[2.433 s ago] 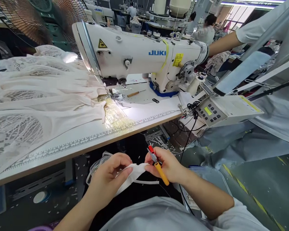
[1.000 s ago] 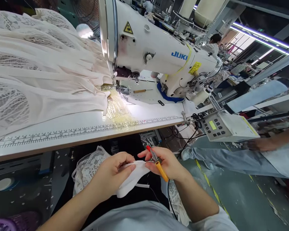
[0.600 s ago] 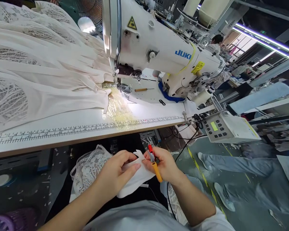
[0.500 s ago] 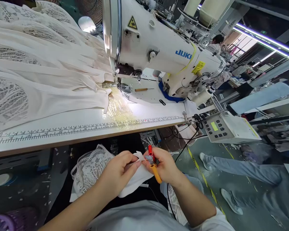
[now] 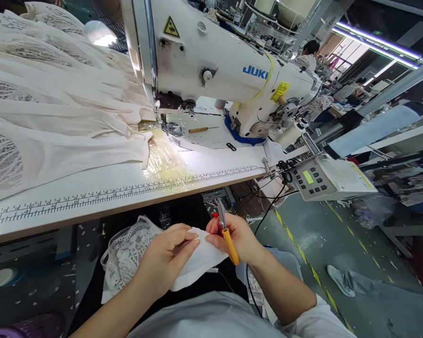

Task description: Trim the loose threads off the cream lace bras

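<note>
My left hand [image 5: 171, 251] pinches the edge of a white fabric piece [image 5: 199, 260] between thumb and fingers. A pair of small scissors [image 5: 229, 241] with an orange and a red handle sits in my right hand [image 5: 238, 237], blades pointing up and away from the cloth. The thumb of that hand also rests at the fabric's upper right edge. On my lap, left of the hands, lies a bunched white lace garment [image 5: 132, 251] that seems to join the cloth; the join is hidden behind my left hand.
A white sewing machine [image 5: 211, 61] stands on the table [image 5: 102, 180], whose front edge has a printed ruler. White lace garments [image 5: 56, 112] are heaped left. An awl [image 5: 198, 130] lies by the machine. A control box [image 5: 313, 180] hangs right; a plastic bin [image 5: 285, 263] stands below.
The scissors have swung from the fabric edge so the blades point upward. The cloth lies flatter between my hands. My view has shifted slightly, and a passing person's legs have moved right.
</note>
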Demonstrator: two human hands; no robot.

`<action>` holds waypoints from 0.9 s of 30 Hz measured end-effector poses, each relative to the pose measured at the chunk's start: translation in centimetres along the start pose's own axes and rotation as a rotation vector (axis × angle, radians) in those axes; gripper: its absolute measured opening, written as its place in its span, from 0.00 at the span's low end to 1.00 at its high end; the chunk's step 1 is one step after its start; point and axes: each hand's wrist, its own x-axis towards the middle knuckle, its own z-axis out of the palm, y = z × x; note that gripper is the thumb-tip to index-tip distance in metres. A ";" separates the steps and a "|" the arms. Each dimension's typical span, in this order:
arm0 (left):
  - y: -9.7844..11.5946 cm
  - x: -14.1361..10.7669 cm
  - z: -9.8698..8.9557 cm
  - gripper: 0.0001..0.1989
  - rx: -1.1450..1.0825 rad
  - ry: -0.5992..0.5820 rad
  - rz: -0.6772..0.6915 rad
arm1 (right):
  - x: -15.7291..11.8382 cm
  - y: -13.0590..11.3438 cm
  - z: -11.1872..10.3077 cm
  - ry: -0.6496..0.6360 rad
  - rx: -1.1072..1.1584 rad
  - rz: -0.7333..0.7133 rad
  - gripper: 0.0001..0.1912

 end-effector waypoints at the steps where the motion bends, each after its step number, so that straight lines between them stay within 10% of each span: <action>1: 0.0 0.0 0.0 0.10 -0.030 -0.018 -0.016 | 0.0 0.0 0.1 0.032 -0.056 -0.020 0.15; 7: 0.1 0.3 0.3 0.09 -0.079 -0.031 -0.051 | -0.3 -0.3 0.5 0.127 -0.365 -0.172 0.11; 17: -0.1 -0.2 -0.1 0.09 -0.429 0.347 -0.354 | -0.9 0.4 -1.0 0.044 -0.201 -0.064 0.09; 27: -1.2 -0.5 0.2 0.12 -0.562 0.458 -0.445 | -1.1 1.2 -0.5 0.125 -0.101 -0.109 0.09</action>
